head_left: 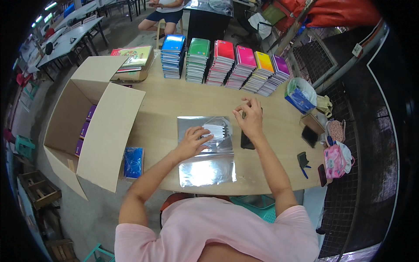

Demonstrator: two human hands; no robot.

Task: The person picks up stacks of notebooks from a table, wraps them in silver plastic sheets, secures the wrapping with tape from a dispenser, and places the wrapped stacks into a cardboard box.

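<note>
A small white pad with a dark spiral edge (pixel 217 131), apparently a notebook, lies on glossy clear plastic sheets or bags (pixel 207 168) in front of me. Clear film seems to cover part of it. My left hand (pixel 195 140) rests over its left side, fingers spread. Raised to the right of the pad is my right hand (pixel 250 117), thumb and fingertips drawn together in a pinch. Whatever is between those fingertips is too small to make out. Beneath that hand, a black phone-like slab (pixel 246 140) lies partly hidden on the table.
Stacks of spiral notebooks (pixel 199 48) in several colours line the table's far edge. An open carton (pixel 111 131) holding purple packs stands left, beside a blue wrapped pack (pixel 133 162). Right are a blue bag-lined box (pixel 300 98), a pink pouch (pixel 335 160) and clippers (pixel 303 165). A person sits beyond.
</note>
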